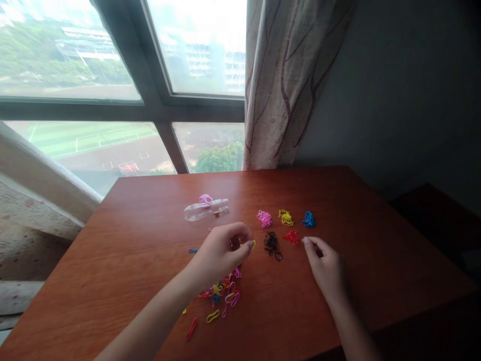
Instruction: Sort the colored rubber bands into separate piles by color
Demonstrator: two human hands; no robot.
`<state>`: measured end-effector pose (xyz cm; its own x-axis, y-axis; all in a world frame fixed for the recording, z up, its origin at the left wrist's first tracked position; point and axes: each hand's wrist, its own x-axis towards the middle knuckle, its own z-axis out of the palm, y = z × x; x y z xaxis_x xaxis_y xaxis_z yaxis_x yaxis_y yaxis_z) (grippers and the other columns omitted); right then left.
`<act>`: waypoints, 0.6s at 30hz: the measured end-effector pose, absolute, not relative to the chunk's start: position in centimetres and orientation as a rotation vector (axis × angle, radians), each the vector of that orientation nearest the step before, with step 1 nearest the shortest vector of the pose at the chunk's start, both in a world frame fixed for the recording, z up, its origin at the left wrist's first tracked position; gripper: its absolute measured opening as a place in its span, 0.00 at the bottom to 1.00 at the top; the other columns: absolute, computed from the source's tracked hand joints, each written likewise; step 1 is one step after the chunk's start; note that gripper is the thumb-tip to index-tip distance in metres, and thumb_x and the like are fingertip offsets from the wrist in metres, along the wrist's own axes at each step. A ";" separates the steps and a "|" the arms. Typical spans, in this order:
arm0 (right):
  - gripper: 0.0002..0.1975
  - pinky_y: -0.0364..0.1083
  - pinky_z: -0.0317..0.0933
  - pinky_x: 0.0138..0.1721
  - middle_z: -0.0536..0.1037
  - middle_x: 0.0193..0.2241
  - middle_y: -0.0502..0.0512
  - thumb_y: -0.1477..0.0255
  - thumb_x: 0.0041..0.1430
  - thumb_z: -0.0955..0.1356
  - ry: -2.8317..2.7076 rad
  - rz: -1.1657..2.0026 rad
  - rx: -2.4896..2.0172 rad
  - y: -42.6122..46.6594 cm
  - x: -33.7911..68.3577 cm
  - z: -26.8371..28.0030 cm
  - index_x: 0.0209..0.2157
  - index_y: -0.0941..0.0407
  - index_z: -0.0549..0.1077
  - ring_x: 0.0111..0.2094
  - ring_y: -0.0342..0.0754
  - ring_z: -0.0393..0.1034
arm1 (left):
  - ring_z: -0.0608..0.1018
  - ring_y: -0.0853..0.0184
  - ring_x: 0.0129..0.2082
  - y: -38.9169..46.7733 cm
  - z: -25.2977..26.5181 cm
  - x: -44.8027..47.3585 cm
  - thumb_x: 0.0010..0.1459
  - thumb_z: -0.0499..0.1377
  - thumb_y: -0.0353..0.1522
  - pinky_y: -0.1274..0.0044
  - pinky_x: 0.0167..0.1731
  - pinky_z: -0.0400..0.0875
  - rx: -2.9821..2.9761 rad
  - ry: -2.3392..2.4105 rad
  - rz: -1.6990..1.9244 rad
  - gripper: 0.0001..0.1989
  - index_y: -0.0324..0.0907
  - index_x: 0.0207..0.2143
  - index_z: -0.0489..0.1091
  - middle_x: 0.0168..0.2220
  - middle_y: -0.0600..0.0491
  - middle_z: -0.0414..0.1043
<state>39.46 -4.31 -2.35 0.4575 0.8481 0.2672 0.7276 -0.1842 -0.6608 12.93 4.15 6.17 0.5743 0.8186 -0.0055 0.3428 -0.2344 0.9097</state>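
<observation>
My left hand (228, 245) is over the middle of the table, thumb and fingers pinched on a small yellow rubber band (254, 244). Below its wrist lies a mixed heap of coloured rubber bands (230, 291), partly covered by my forearm. My right hand (326, 264) is closed in a pinch just right of a red pile of bands (291, 237); whatever is at its fingertips is too small to make out. Around these are a black pile (270, 241), a pink pile (264, 218), a yellow pile (286, 217) and a blue pile (308, 219).
A clear plastic container (199, 211) with a pink part lies on its side toward the back of the brown table (124, 250). Loose bands, including a red one (192, 329) and a yellow one (212, 316), lie near the front. Window and curtain (281, 90) stand behind.
</observation>
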 end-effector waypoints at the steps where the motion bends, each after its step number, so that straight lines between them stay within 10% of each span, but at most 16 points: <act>1: 0.21 0.43 0.62 0.28 0.81 0.26 0.57 0.57 0.65 0.62 -1.362 0.217 -1.944 -4.5 39.0 -2.4 0.32 0.56 0.79 0.26 0.50 0.74 | 0.69 0.71 0.23 4.6 6.4 13.8 0.59 0.56 0.31 0.81 0.23 0.61 1.901 0.939 0.585 0.06 0.39 0.30 0.71 0.24 0.55 0.71; 18: 0.19 0.43 0.64 0.30 0.82 0.30 0.56 0.58 0.65 0.63 -1.379 0.306 -1.884 -4.7 39.1 -3.0 0.32 0.56 0.78 0.29 0.50 0.76 | 0.79 0.61 0.32 10.3 5.2 23.3 0.53 0.57 0.27 0.75 0.32 0.70 2.438 0.996 0.433 0.10 0.43 0.36 0.77 0.34 0.49 0.80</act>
<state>39.06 -4.75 -2.96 0.3861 0.8913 0.2377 0.7075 -0.1208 -0.6963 23.31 10.25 5.25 0.6869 0.7184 0.1102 0.5709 -0.6271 0.5299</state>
